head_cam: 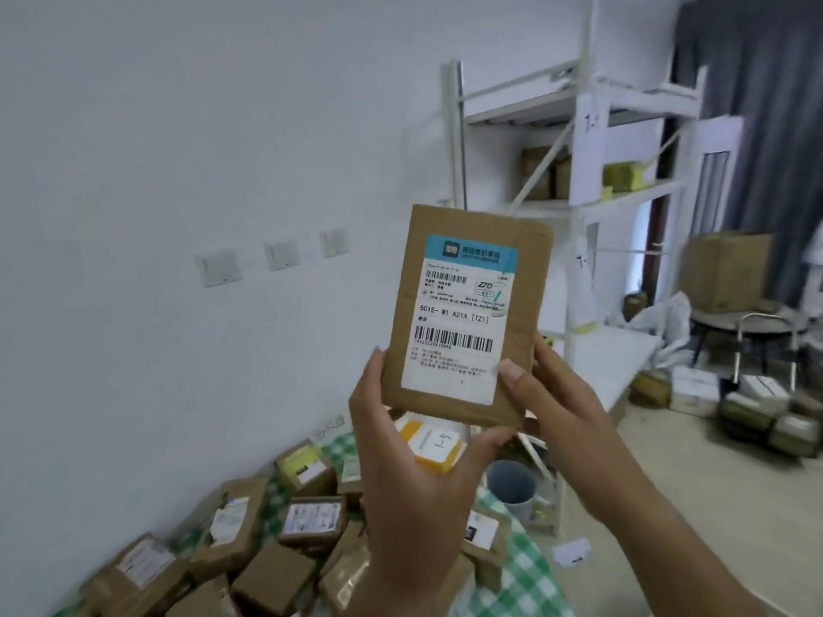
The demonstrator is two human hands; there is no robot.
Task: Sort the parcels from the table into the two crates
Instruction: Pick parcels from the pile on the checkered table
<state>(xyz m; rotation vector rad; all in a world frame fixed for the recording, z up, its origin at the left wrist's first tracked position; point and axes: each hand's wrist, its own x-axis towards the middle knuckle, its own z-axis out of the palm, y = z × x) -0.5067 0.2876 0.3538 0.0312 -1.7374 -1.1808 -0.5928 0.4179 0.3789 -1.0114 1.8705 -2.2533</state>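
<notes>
A flat brown cardboard parcel with a white and blue shipping label is held upright in front of the camera, label facing me. My left hand grips its lower left edge and bottom. My right hand pinches its lower right edge, thumb on the front. Below, several brown labelled parcels lie piled on a table with a green checked cloth. An orange and white box marked by hand sits behind the pile. No crate is in view.
A white metal shelf rack stands against the wall on the right, with boxes on it. A grey bucket sits on the floor beside the table. More boxes, a round table and a large carton stand at far right.
</notes>
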